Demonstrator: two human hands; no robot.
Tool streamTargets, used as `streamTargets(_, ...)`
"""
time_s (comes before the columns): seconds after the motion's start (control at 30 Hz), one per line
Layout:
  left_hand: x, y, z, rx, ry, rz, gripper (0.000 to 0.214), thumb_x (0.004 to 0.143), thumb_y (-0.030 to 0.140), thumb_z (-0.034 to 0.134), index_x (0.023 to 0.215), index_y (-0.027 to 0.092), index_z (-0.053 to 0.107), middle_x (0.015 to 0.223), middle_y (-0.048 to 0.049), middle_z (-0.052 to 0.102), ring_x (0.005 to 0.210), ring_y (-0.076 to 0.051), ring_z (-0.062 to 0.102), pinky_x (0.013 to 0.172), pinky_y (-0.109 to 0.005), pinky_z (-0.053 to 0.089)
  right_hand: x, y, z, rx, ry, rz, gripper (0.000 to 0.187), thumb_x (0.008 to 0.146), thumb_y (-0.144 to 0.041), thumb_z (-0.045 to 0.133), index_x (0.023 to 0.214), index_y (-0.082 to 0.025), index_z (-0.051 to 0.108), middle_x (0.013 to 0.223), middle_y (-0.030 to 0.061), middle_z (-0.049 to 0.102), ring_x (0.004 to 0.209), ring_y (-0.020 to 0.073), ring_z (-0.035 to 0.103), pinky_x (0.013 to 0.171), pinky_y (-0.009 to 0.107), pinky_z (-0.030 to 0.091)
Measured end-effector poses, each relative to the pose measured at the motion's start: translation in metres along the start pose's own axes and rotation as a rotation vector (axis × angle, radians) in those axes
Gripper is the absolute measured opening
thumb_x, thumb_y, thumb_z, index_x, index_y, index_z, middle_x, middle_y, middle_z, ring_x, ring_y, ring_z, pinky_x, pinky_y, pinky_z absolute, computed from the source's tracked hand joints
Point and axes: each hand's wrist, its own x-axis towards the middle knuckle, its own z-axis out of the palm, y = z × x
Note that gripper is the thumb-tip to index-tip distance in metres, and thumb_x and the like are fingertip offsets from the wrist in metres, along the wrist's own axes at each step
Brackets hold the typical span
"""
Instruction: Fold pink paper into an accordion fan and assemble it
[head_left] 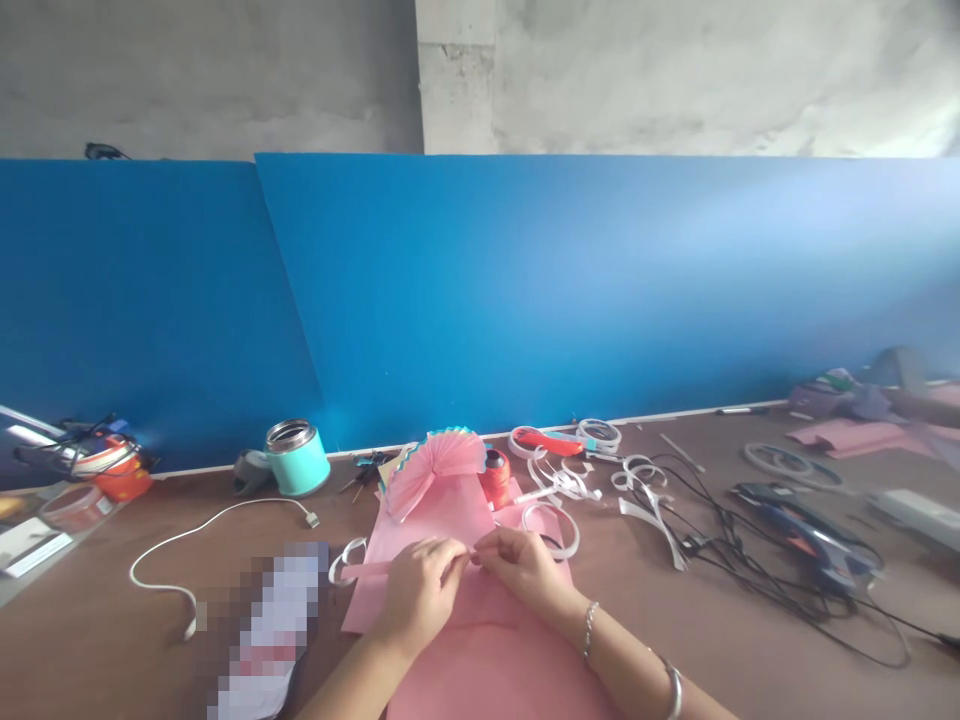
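Note:
My left hand and my right hand meet fingertip to fingertip over pink paper sheets. Both are closed in a pinch on a narrow pink paper strip, whose free end sticks out left of my left hand. The part between the fingertips is mostly hidden. Just beyond my hands lies a pleated pink paper fan with a teal edge. A red bottle with a dark cap stands to the right of the fan. White tape loops lie close behind my right hand.
A mint-green steel cup and a white cable are on the left. Black cords tangle around a dark blue tool at right. A blue partition closes off the table's back. Part of another person's arm shows far right.

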Motion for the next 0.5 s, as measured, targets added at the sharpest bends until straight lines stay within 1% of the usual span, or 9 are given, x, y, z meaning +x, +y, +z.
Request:
streamTargets(0.1, -0.0006, -0.0006, 0.0002, 0.012, 0.024, 0.010, 0.016, 0.087, 0.015, 0.048, 0.079, 0.022, 0.061, 0.070, 0.0005, 0.067, 0.066, -0.016, 0.062, 0.061, -0.025, 0.041, 0.0008, 0.0022, 0.0014, -0.058, 0.030, -0.022, 0.021, 0.074, -0.023, 0.062, 0.092, -0.016, 0.068, 0.084, 0.0056, 0.072, 0.077, 0.0197, 0.066, 0.066, 0.027, 0.047)
streamTargets(0.17, -0.0006, -0.0009, -0.0004, 0.004, 0.034, 0.008, 0.015, 0.086, 0.015, 0.049, 0.079, 0.022, 0.060, 0.071, 0.0007, 0.067, 0.066, -0.016, 0.062, 0.061, -0.025, 0.042, 0.0011, 0.0043, 0.0016, -0.067, 0.054, -0.034, 0.021, 0.073, -0.023, 0.062, 0.093, -0.017, 0.067, 0.081, 0.0045, 0.071, 0.075, 0.0186, 0.064, 0.064, 0.027, 0.046)
streamTargets(0.3, -0.0008, -0.0022, -0.0010, -0.022, 0.049, 0.011, 0.015, 0.086, 0.015, 0.050, 0.079, 0.022, 0.061, 0.071, 0.0009, 0.068, 0.067, -0.016, 0.063, 0.062, -0.025, 0.044, 0.0009, 0.0073, 0.0002, -0.024, 0.043, -0.043, 0.013, 0.075, -0.025, 0.062, 0.082, -0.016, 0.068, 0.067, 0.0025, 0.068, 0.063, 0.0160, 0.061, 0.057, 0.024, 0.043)
streamTargets(0.43, -0.0014, -0.0032, 0.0013, -0.029, 0.064, 0.037, 0.012, 0.086, 0.019, 0.052, 0.088, 0.022, 0.063, 0.077, -0.0003, 0.070, 0.070, -0.017, 0.065, 0.064, -0.027, 0.046, 0.0002, 0.0070, -0.0008, 0.011, 0.005, -0.095, 0.011, 0.077, -0.022, 0.059, 0.078, -0.015, 0.067, 0.070, 0.0044, 0.070, 0.067, 0.0167, 0.063, 0.060, 0.025, 0.044)
streamTargets(0.5, -0.0013, -0.0027, 0.0023, -0.024, 0.056, 0.043, 0.012, 0.087, 0.021, 0.052, 0.088, 0.023, 0.064, 0.076, -0.0004, 0.070, 0.070, -0.017, 0.064, 0.064, -0.027, 0.045, -0.0001, 0.0059, -0.0008, -0.007, 0.000, -0.114, 0.012, 0.077, -0.022, 0.057, 0.076, -0.015, 0.067, 0.071, 0.0049, 0.070, 0.068, 0.0170, 0.064, 0.061, 0.025, 0.045)
